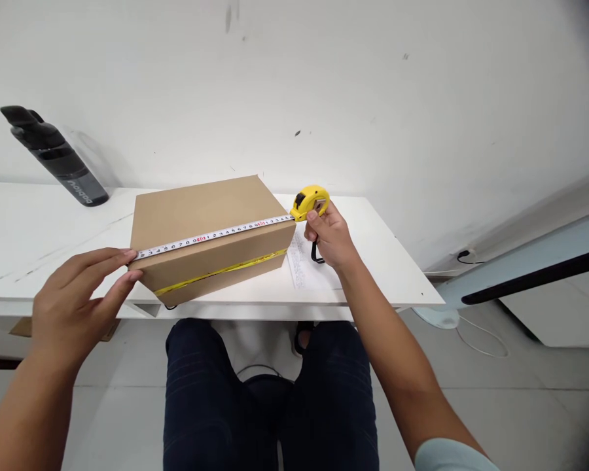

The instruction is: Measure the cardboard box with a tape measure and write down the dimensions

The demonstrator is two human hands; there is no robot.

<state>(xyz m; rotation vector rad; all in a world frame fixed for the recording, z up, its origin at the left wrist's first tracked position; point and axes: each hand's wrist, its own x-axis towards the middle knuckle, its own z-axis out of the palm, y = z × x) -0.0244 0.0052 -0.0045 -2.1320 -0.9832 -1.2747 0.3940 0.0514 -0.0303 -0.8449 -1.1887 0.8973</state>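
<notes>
A brown cardboard box (196, 204) rests on the white table, with a yellow strip (220, 270) running along its near side. The printed metal blade (226, 231) of a tape measure is drawn out along the box's near top edge. At the left corner, my left hand (81, 297) pinches the blade's end, thumb against the box edge and fingers on top. My right hand (330, 237) grips the yellow tape measure case (313, 198) at the box's right corner. A black wrist strap (316, 253) hangs below that hand.
On the left, a black bottle (63, 160) stands near the wall. A sheet of paper with writing (299, 269) lies partly behind the box and right hand. The white table (387, 265) ends just before my knees. A pale blue-and-black object (535, 261) stands to the right.
</notes>
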